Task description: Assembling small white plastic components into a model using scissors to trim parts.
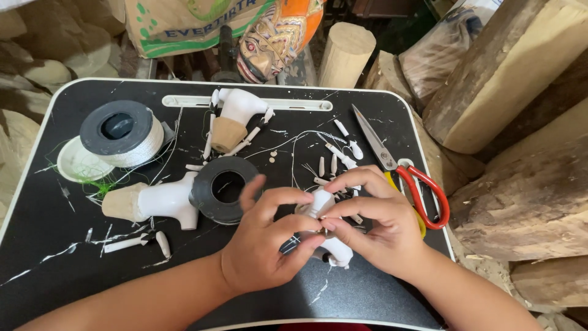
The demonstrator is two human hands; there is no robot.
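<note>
Both hands meet near the front of the black worktop with a white rim (73, 270). The left hand (260, 245) comes in from the lower left, with its forearm lying low across the worktop. Its fingers (278, 197) are curled and closed around a small white-painted wooden figure piece (324, 211). The thumb and first finger pinch it from the left side. The right hand (380, 224) comes in from the lower right. Its fingers (352, 208) are bent and closed on the same white piece from the top and right side. The piece sits between the two hands, just above the worktop, and the hands hide most of it.

Just to the left of the hands lies a black ring of tape (223, 189). Touching it is a bigger white figure body with a bare wood end (156, 202). Another white figure with a wood end (236, 119) lies farther back. A grey spool of white thread (122, 132) sits at the back left. Scissors with red handles (404, 168) lie just to the right of the right hand. Many small white sticks (343, 156) are spread over the worktop.
</note>
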